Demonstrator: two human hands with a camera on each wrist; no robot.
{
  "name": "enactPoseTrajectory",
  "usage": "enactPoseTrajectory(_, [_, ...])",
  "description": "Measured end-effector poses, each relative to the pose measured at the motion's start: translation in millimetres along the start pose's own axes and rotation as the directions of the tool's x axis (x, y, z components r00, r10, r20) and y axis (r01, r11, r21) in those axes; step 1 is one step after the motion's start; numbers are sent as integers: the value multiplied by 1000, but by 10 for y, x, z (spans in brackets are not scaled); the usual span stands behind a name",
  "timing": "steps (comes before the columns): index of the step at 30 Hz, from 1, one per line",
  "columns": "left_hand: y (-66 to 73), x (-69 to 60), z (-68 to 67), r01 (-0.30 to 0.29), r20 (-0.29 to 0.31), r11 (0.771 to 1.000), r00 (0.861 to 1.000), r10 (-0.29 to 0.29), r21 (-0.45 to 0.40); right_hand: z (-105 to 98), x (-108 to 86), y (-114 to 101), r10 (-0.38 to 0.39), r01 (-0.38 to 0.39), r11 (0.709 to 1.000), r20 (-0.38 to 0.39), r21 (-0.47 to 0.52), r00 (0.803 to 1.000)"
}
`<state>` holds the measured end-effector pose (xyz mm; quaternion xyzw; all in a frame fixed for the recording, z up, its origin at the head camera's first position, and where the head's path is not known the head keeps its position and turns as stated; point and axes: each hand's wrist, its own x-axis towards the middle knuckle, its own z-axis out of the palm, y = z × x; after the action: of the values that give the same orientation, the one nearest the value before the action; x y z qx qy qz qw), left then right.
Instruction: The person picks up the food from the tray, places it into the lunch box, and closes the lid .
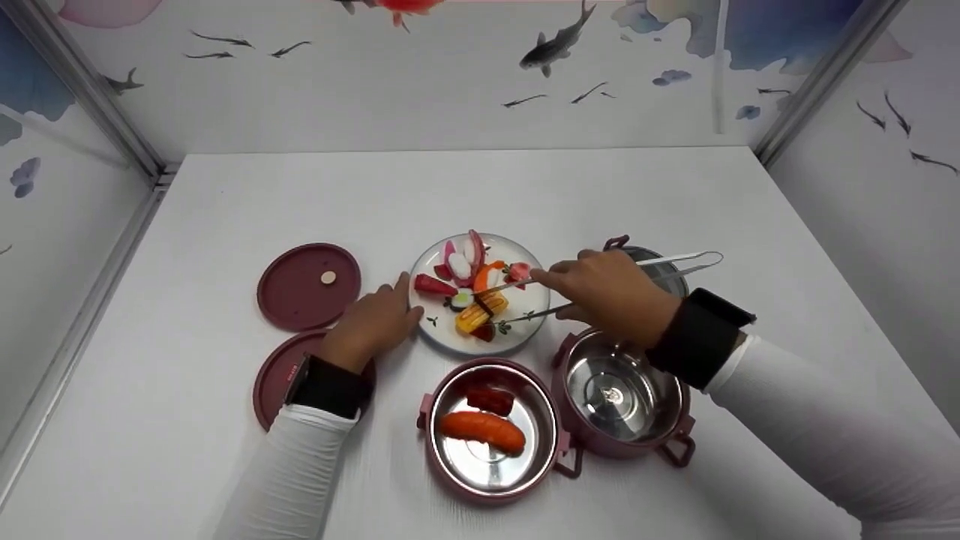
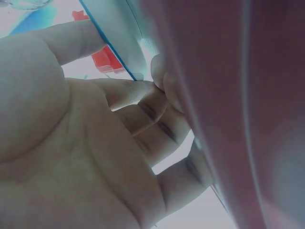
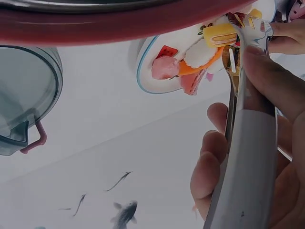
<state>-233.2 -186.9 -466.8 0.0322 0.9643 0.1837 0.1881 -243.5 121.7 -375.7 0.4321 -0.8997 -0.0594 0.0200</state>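
One right hand [image 1: 611, 296] grasps one pair of tongs [image 3: 248, 171] whose two arms straddle one yellow piece [image 1: 469, 321] near the near edge of the single plate [image 1: 442, 335], mid-worktop [image 1: 225, 210]; whether they pinch it, I cannot tell. The left hand [image 1: 375, 322], fingers unclenched, touches the plate's left edge. Two maroon discs [image 1: 296, 296] lie toward the worktop's left edge; one near pot [image 1: 491, 496] holds two pieces of food [image 1: 480, 430].

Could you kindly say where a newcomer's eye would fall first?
Likely first is the round white plate of colourful food pieces, mid-table, with silver metal tongs in the right hand extending over it. Next comes the orange sausage-shaped piece in the nearer round maroon, steel-lined pot.
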Motion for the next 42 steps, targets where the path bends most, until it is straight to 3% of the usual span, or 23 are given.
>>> enactPoseTrajectory(21, [-17,-23,26,-4,-23,1000,1000,4,-2,80,10,-23,-15,15,1000,25,21,1000])
enactPoseTrajectory(29, [21,-22,-14,3,-22,1000,1000,-3,-5,128,-70,21,-34,37,998,-46,60,998])
enactPoseTrajectory(37, [5,-35,31,6,11,1000,1000,-6,-13,111,-186,-15,2,2,996,-46,86,999])
enactPoseTrajectory(42, [10,-29,28,11,-4,1000,1000,-11,-16,37,-326,-87,25,-14,994,-97,111,995])
